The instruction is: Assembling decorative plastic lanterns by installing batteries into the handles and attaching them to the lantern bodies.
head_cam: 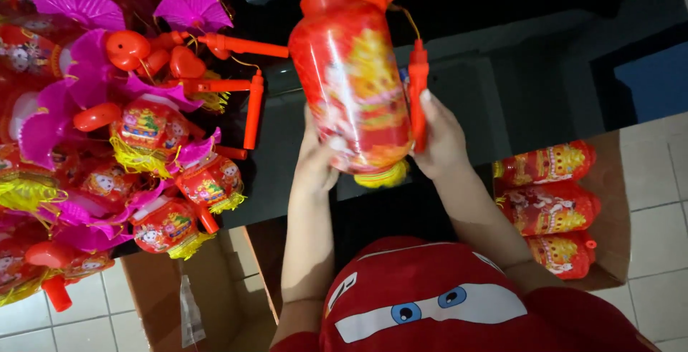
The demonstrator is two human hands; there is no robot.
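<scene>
**Red lantern held up in both hands**

While both hands grip it, the red cylindrical plastic lantern with gold and white printing [355, 80] sits in mid-air above the dark table [516, 94], near the middle of the view. Its long axis runs nearly upright, tilted a little: the red cap end points up and slightly left, and the yellow-fringed end points down toward the person. The left hand [315, 162] cups the lower left side of the body, fingers pressed against the shiny wrap. The right hand [441, 141] closes on the lower right side, thumb pinching the red plastic handle stick [418, 90] that lies alongside the lantern, parallel to it and joined to its top by a thin cord.

To the right, an open brown cardboard box [616, 201] holds three similar red lanterns [548, 209], lying on their sides, stacked one below the other with long axes running left to right. To the left lies a dense pile of red lanterns with magenta paper fans and yellow fringes [143, 137], too tangled to count. A second open cardboard box [215, 287] stands on the pale tiled floor [659, 230] below the pile. A red cushion with cartoon eyes [430, 302] fills the lower edge.
</scene>
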